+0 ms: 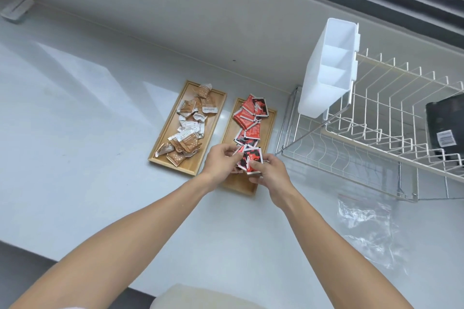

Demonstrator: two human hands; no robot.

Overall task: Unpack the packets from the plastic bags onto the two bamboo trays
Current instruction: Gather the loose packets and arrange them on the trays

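Observation:
Two bamboo trays lie side by side on the white counter. The left tray (216,108) holds several brown and white packets (189,130). The right tray (268,128) holds several red and black packets (249,114) in a row. Over the near end of the right tray, my left hand (221,160) and my right hand (268,173) together grip a small stack of red and black packets (251,160). The near end of that tray is hidden under my hands. An empty clear plastic bag (369,228) lies flat on the counter to the right of my right forearm.
A white wire dish rack (371,133) stands right of the trays, with a white plastic cutlery holder (329,70) hung on its left end and a black object (445,128) inside. A wall and window run behind. The counter's front edge is at lower left.

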